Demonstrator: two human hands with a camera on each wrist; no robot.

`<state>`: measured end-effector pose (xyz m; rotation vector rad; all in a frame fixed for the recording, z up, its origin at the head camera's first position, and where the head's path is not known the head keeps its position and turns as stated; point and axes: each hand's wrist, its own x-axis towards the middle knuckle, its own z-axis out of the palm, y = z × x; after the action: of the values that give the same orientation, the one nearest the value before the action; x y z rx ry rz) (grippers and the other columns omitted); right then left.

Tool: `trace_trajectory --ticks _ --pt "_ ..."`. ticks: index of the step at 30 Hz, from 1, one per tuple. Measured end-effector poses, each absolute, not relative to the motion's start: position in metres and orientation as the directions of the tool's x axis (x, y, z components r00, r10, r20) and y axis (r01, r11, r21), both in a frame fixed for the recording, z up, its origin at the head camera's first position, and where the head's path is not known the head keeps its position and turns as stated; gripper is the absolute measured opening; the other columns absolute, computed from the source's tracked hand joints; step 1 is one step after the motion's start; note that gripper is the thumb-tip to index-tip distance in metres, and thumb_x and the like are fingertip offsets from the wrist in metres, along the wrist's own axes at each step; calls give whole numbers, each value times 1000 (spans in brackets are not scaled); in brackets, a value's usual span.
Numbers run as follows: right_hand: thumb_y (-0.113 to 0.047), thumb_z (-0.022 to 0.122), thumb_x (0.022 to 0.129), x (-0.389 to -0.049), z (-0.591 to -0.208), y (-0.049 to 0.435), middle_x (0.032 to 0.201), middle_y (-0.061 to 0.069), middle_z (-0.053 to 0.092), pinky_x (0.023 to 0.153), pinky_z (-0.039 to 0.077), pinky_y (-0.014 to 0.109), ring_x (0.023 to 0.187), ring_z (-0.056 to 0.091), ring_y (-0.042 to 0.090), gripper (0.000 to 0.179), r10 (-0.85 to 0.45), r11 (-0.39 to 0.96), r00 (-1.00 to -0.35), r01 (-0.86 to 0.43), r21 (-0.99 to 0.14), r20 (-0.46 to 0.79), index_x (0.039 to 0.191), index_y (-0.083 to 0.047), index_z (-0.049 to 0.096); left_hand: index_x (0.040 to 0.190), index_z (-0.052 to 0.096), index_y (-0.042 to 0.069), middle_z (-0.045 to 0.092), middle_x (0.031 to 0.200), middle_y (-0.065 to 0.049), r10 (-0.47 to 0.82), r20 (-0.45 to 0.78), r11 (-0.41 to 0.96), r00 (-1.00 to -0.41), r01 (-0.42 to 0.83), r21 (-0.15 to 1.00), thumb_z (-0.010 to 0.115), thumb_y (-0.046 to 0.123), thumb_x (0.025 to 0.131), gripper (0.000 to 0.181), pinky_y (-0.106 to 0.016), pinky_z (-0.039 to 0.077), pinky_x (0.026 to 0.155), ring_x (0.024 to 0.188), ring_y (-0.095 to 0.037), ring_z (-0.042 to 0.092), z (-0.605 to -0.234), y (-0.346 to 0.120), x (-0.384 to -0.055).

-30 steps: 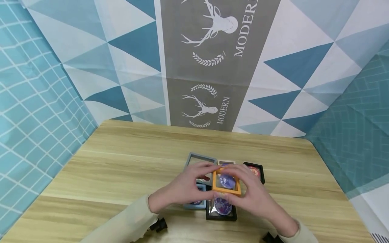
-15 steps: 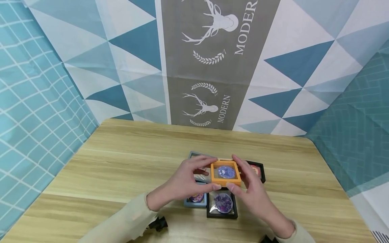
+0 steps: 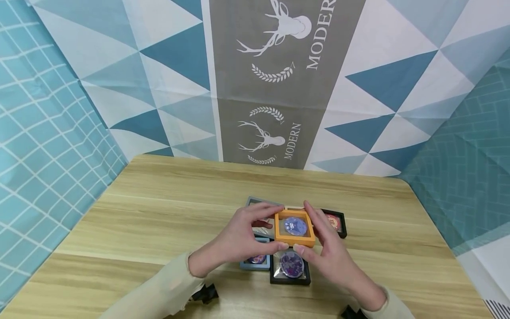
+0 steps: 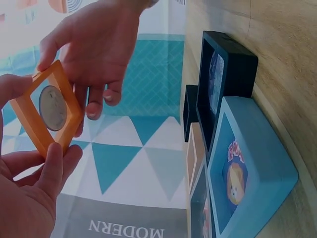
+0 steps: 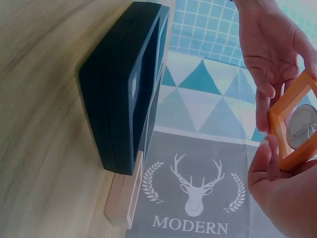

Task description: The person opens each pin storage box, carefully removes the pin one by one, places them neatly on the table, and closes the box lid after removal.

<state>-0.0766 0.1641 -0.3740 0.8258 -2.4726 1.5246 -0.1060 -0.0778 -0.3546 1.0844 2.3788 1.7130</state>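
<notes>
Both hands hold up an orange display frame point(image 3: 296, 241) above the other frames in the head view. A round blue badge point(image 3: 295, 226) sits in its clear film; the wrist views show the badge's silvery back point(image 4: 52, 108). My left hand point(image 3: 239, 237) pinches the left side between thumb and fingers. Opposite it, my right hand point(image 3: 330, 248) grips the right side, both thumbs along the near edge. Under the hands lie a black frame point(image 3: 290, 281) with a purple badge and a light blue frame point(image 3: 255, 267) with a printed badge.
A larger grey-blue frame point(image 3: 266, 200) lies behind my left hand, partly covered. A beige frame point(image 5: 121, 203) is mostly hidden behind the orange one. To the right sits a small black frame point(image 3: 343, 226) with a red badge. The wooden table point(image 3: 159, 212) meets a patterned backdrop point(image 3: 263, 102).
Both hands have raised the orange frame slightly away from me, uncovering more of the black frame with the purple badge. My right fingers have straightened along its side.
</notes>
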Motion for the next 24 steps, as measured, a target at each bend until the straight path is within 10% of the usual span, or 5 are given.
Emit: trace_trajectory --ticks 14,24 --pt "-11 58 98 -73 -377 163 152 10 27 96 46 58 123 44 28 86 -428 420 -834 -526 -740 350 161 -23 2 139 57 7 58 130 -3 529 323 166 -785 468 868 87 26 79 70 -34 55 89 106 -15 63 -353 -76 -103" --pt "-18 62 98 -76 -375 161 153 11 26 99 46 55 127 44 34 86 -409 400 -872 -435 -807 267 161 -29 4 124 67 12 60 130 -1 537 341 110 -772 465 878 81 23 85 43 -33 55 89 112 -17 60 -359 -77 -108"
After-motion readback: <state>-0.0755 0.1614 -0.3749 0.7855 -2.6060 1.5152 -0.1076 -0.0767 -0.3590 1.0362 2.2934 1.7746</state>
